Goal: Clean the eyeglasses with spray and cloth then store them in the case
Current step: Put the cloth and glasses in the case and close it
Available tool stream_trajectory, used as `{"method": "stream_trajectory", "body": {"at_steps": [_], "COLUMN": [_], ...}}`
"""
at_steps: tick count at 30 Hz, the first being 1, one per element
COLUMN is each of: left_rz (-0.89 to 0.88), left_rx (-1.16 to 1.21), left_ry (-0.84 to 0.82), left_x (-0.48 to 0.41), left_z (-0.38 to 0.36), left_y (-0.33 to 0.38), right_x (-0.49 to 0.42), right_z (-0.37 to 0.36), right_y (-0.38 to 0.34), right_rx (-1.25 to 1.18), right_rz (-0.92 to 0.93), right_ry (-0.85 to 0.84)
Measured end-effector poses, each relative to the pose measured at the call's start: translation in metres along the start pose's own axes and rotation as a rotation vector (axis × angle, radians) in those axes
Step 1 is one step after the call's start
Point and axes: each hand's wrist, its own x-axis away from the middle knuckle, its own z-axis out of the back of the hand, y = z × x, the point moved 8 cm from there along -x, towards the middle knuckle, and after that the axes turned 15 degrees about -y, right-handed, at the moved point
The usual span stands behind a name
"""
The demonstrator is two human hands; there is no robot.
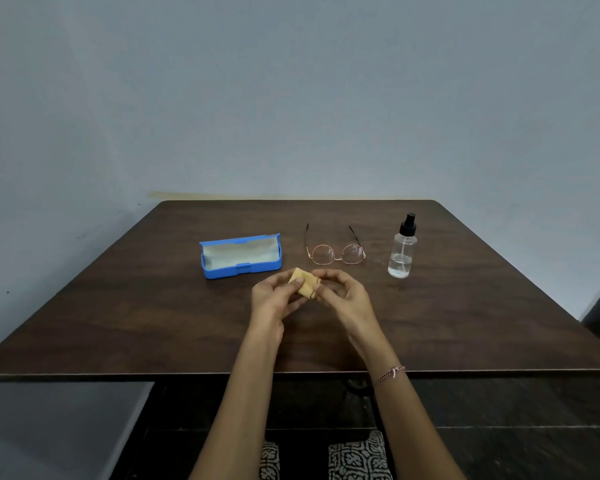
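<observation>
Yellow folded cloth (305, 284) is being pinched between the fingers of the left hand (274, 299) and right hand (343, 294), above the brown wooden table (118, 323). Beyond, round-rimmed eyeglasses (336, 252) are lying with temples unfolded between the open blue case (240, 257), showing only pale lining, and the spray bottle (402, 247), partly filled with clear liquid.

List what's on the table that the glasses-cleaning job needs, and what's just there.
Needed:
- yellow cloth, folded, held between left hand and right hand
- eyeglasses, temples open, on the table
- spray bottle, upright
- blue case, open, nothing visible inside

Not part of it:
- nothing else on the table; only a thread bracelet on the right wrist
</observation>
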Motion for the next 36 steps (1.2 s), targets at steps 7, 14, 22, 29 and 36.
{"method": "stream_trajectory", "body": {"at_steps": [7,14,22,29,36], "left_rz": [-0.078,-0.04,0.014,0.028,0.054], "left_rx": [-0.036,-0.039,0.138,0.206,0.078], "left_ry": [-0.015,0.101,-0.007,-0.012,-0.038], "left_x": [0.005,0.005,0.005,0.011,0.013], "left_z": [0.0,0.008,0.001,0.008,0.013], "left_y": [0.004,0.005,0.003,-0.001,0.005], "right_x": [0.002,0.006,-0.001,-0.003,-0.004], "right_z": [0.006,0.007,-0.011,-0.005,-0.011], "right_y": [-0.003,-0.038,-0.025,0.008,0.029], "right_rx": [-0.183,0.261,0.098,-0.438,-0.557], "right_rz": [-0.087,0.15,0.138,-0.066,-0.266], "right_ry": [0.13,0.25,0.123,0.157,0.132]}}
